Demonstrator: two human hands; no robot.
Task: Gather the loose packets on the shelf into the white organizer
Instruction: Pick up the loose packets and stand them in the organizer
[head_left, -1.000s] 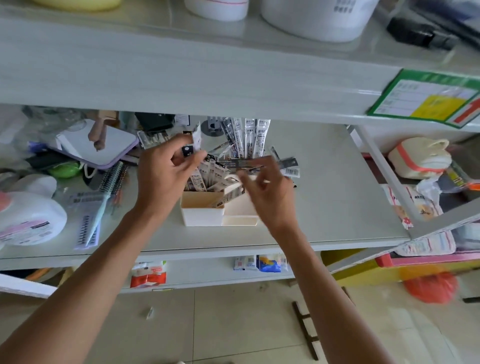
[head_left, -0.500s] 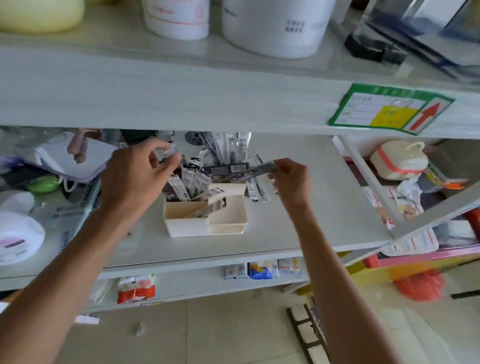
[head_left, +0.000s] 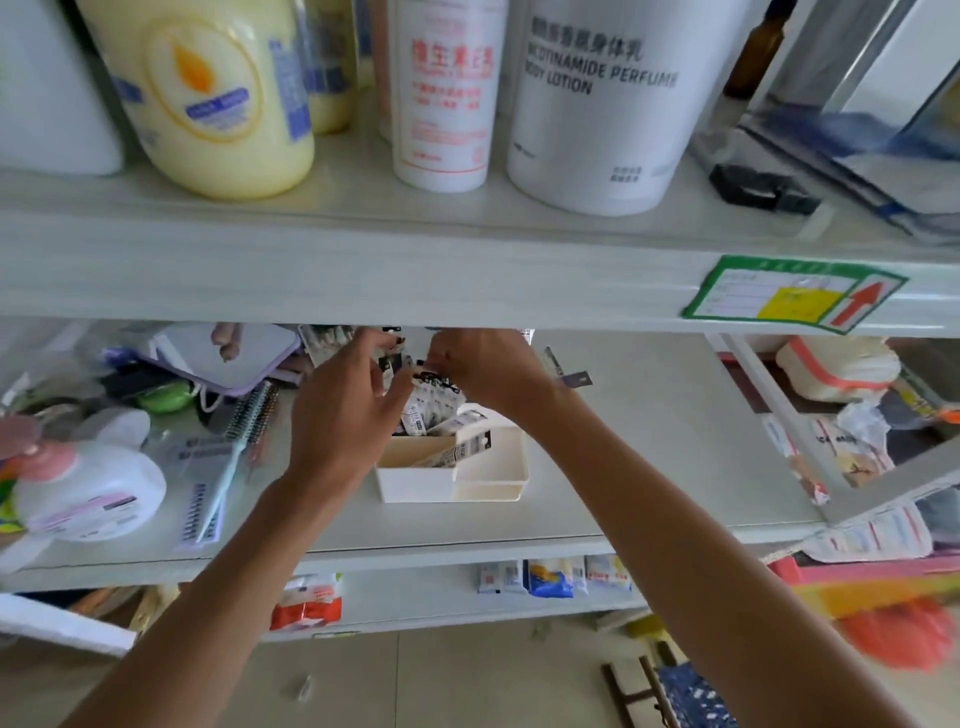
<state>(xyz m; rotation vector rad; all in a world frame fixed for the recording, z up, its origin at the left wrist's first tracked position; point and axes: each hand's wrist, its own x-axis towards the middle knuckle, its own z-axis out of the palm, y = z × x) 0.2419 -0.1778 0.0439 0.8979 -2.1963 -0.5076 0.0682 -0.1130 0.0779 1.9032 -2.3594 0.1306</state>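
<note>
The white organizer (head_left: 426, 486) stands on the middle shelf (head_left: 649, 457), with several black-and-white packets (head_left: 434, 410) leaning upright in its back part and one packet (head_left: 470, 447) lying across the divider. My left hand (head_left: 345, 415) hovers over the organizer's left side, fingers curled around the packet tops. My right hand (head_left: 480, 371) reaches in from the right under the upper shelf edge, pinching packets above the organizer. A loose packet (head_left: 569, 374) lies on the shelf just right of my right hand. The far ends of the packets are hidden by the upper shelf.
A comb (head_left: 213, 488), a pump bottle (head_left: 83, 493) and a purple-edged case (head_left: 228, 358) crowd the shelf's left. Large lotion bottles (head_left: 597, 104) stand on the upper shelf, whose front edge (head_left: 363, 275) overhangs my hands. A slanted metal frame (head_left: 779, 431) bounds the right.
The view has moved closer and tilted up. My right hand has moved left with its packets and now meets my left hand above the organizer.
</note>
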